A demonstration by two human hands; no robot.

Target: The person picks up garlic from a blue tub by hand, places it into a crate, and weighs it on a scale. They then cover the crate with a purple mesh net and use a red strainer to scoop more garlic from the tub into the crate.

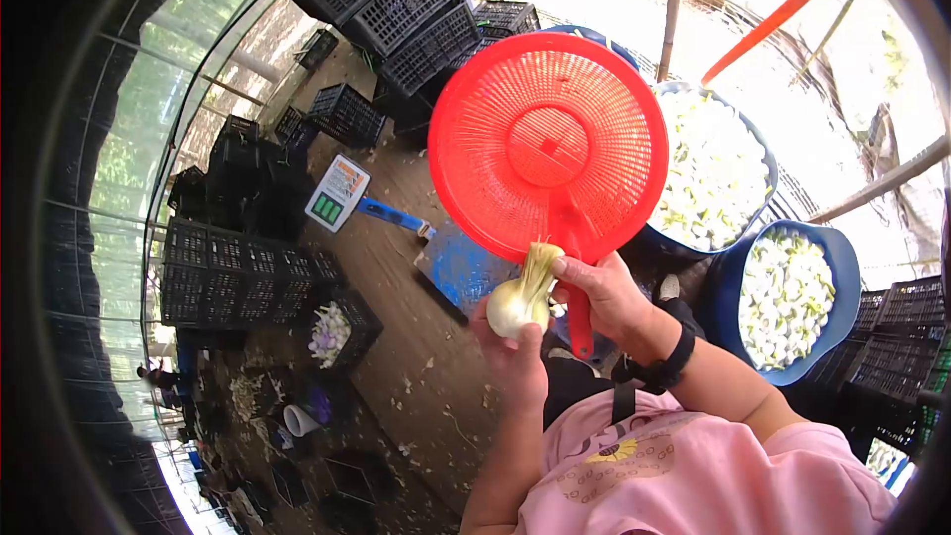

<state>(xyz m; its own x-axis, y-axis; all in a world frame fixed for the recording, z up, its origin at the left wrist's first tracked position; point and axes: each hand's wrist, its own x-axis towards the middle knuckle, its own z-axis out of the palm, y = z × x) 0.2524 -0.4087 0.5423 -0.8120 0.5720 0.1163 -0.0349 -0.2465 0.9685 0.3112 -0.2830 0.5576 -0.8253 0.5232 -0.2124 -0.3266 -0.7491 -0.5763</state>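
Note:
A pale, bulb-shaped vegetable [517,308] with a yellowish-green stalk is held between my two hands. My left hand [515,357] is closed round its white bulb from below. With thumb and fingers, my right hand [606,299] grips the stalk. The handle of a large red strainer [551,144] runs down beside the vegetable and passes at my right hand; whether its fingers also hold the handle is not clear. The round mesh bowl of the strainer lies just beyond both hands, and no contents show in it.
Blue tubs of cut pale vegetables [703,173] [847,267] stand at the right. A scale with a display [338,193] and blue platform [461,267] stands beyond my hands. Black crates [426,25] are stacked at the back and left. A crate of bulbs [330,334] sits left.

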